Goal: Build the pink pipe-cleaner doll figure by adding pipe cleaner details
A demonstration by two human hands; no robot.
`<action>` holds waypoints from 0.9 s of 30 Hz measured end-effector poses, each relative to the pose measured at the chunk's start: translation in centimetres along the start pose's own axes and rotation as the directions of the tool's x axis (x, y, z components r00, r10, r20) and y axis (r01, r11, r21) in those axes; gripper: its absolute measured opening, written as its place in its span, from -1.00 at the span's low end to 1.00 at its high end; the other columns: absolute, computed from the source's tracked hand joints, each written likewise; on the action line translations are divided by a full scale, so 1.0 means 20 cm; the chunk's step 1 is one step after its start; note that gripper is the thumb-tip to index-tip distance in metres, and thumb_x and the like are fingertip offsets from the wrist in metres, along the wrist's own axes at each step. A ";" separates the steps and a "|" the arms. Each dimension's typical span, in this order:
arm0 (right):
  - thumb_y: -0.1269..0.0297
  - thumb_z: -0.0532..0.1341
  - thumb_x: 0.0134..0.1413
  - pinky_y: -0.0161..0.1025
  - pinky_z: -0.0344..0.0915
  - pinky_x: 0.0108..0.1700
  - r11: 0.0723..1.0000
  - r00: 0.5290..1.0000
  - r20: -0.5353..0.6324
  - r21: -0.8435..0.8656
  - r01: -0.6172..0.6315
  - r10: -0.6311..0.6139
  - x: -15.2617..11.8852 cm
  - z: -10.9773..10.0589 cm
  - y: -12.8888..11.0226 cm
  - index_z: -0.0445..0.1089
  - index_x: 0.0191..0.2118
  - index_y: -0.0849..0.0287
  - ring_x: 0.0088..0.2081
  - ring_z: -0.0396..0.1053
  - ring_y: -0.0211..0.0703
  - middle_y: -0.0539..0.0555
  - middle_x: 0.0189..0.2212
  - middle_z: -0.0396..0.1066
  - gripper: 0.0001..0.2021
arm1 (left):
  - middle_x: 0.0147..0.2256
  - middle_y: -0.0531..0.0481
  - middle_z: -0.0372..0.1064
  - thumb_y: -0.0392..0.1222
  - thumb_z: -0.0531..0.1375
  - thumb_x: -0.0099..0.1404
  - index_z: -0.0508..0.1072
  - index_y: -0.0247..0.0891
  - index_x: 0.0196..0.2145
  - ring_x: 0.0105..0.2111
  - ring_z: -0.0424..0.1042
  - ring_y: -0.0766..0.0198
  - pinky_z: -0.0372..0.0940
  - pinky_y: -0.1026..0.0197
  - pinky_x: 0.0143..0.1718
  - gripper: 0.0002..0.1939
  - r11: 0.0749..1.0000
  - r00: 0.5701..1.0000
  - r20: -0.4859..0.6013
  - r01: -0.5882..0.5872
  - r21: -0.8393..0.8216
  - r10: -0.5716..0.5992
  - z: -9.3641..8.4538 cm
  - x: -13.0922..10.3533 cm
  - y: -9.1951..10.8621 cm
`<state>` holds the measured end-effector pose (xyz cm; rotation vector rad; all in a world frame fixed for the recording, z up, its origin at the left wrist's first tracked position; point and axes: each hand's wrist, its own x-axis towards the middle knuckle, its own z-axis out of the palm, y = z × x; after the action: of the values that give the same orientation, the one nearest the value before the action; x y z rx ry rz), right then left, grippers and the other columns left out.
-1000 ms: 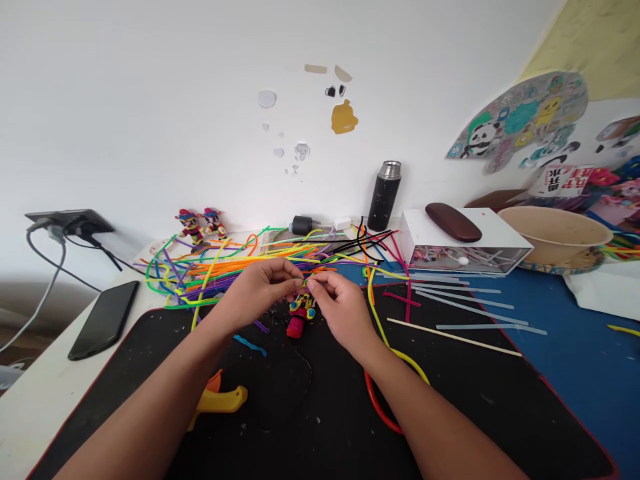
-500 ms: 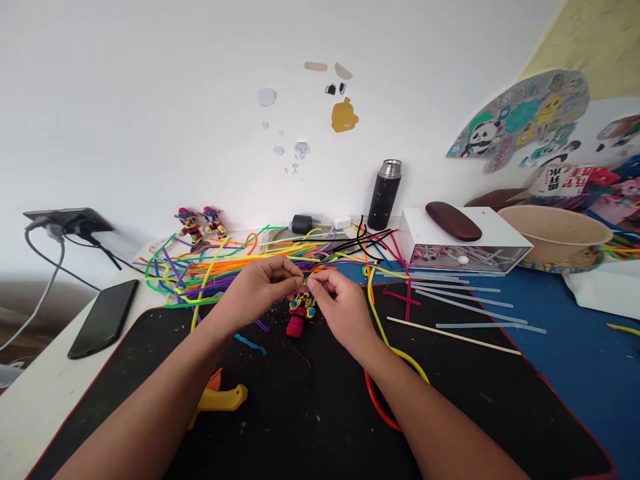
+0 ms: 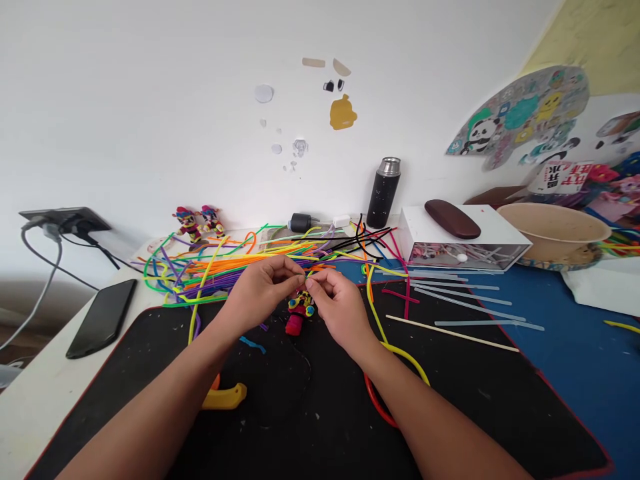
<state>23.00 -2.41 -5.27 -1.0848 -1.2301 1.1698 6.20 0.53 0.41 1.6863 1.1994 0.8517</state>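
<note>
My left hand (image 3: 263, 290) and my right hand (image 3: 340, 303) meet above the black mat, thumbs and forefingers pinched tip to tip. Between them is a small pipe cleaner figure (image 3: 301, 308), its red end pointing toward me and its yellow, black and blue parts nearer my fingers. Both pinches close at its far end, where a thin yellowish bit shows; the fingertips hide most of it. A short twisted blue piece (image 3: 253, 345) lies near my left wrist. A yellow-handled tool (image 3: 225, 397) is partly covered by my left forearm.
Many coloured pipe cleaners (image 3: 240, 267) spread behind my hands. Two finished-looking figures (image 3: 187, 223) stand at the wall. A black bottle (image 3: 384, 193), a white box (image 3: 460, 227) with a brown case, and a beige bowl (image 3: 550, 227) stand at right. Clear sticks (image 3: 470, 303) and a phone (image 3: 103, 317) lie around.
My fingertips have shifted very slightly and stay pinched together. My left forearm covers more of the yellow-handled tool and the blue piece. The view has tilted a little.
</note>
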 end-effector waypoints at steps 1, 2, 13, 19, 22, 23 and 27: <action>-0.03 0.31 0.20 -0.30 0.01 -0.57 1.000 1.000 0.003 0.020 -0.007 0.007 0.00 0.00 0.00 0.44 -0.31 0.09 -0.61 0.11 -0.27 -0.11 -0.61 0.25 -0.71 | -0.39 0.02 0.54 0.04 0.36 0.23 0.54 -0.23 -0.28 -0.41 0.47 0.25 0.36 0.22 -0.35 -0.72 1.000 1.000 0.004 0.003 -0.003 -0.003 0.00 0.00 0.00; -0.04 0.32 0.19 -0.31 0.01 -0.58 0.999 1.000 0.007 0.045 -0.016 0.016 0.00 0.00 0.00 0.44 -0.32 0.09 -0.61 0.12 -0.27 -0.11 -0.61 0.24 -0.71 | -0.40 0.02 0.54 0.06 0.37 0.22 0.54 -0.23 -0.28 -0.42 0.46 0.25 0.36 0.22 -0.36 -0.70 1.000 1.000 0.014 0.010 -0.009 -0.010 0.00 0.00 0.01; -0.07 0.40 0.05 -0.32 -0.01 -0.63 0.954 0.986 0.079 0.252 -0.161 0.145 0.01 0.01 -0.04 0.40 -0.33 0.09 -0.67 0.03 -0.33 -0.20 -0.67 0.14 -0.66 | -0.45 0.04 0.50 0.17 0.44 0.15 0.53 -0.22 -0.28 -0.46 0.46 0.25 0.37 0.21 -0.39 -0.58 0.995 0.994 0.096 0.062 -0.076 -0.054 -0.03 0.01 0.02; -0.03 0.42 0.03 -0.35 -0.04 -0.64 0.945 0.985 0.089 0.282 -0.168 0.149 0.01 0.01 -0.04 0.40 -0.34 0.09 -0.68 0.04 -0.36 -0.19 -0.65 0.19 -0.67 | -0.42 0.03 0.52 0.15 0.45 0.16 0.54 -0.23 -0.29 -0.45 0.45 0.26 0.37 0.22 -0.39 -0.60 0.994 0.991 0.117 0.075 -0.084 -0.064 -0.03 0.01 0.02; 0.01 0.42 0.01 -0.36 -0.05 -0.65 0.936 0.984 0.082 0.304 -0.178 0.160 0.01 0.01 -0.03 0.40 -0.36 0.10 -0.68 0.00 -0.39 -0.19 -0.65 0.19 -0.69 | -0.44 0.05 0.51 0.15 0.44 0.18 0.54 -0.23 -0.28 -0.46 0.45 0.26 0.37 0.22 -0.39 -0.61 0.994 0.988 0.137 0.079 -0.079 -0.068 -0.02 0.00 0.02; 0.02 0.43 0.00 -0.36 -0.06 -0.65 0.933 0.983 0.081 0.310 -0.183 0.166 0.01 0.01 -0.04 0.39 -0.36 0.11 -0.69 -0.01 -0.40 -0.19 -0.65 0.20 -0.70 | -0.44 0.05 0.50 0.15 0.44 0.19 0.54 -0.23 -0.28 -0.46 0.45 0.26 0.37 0.22 -0.39 -0.61 0.994 0.987 0.147 0.081 -0.079 -0.069 -0.02 0.01 0.02; 0.04 0.42 -0.01 -0.36 -0.08 -0.67 0.928 0.981 0.079 0.318 -0.194 0.178 0.02 0.01 -0.05 0.38 -0.39 0.11 -0.71 -0.04 -0.42 -0.19 -0.66 0.22 -0.70 | -0.43 0.04 0.52 0.17 0.40 0.24 0.57 -0.24 -0.26 -0.46 0.45 0.25 0.37 0.22 -0.38 -0.61 0.997 0.983 0.180 0.053 -0.056 -0.043 -0.04 0.01 0.02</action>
<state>22.81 -2.21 -4.28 -0.9416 -0.9412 1.4930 5.62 0.84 1.11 1.6411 1.0776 0.6851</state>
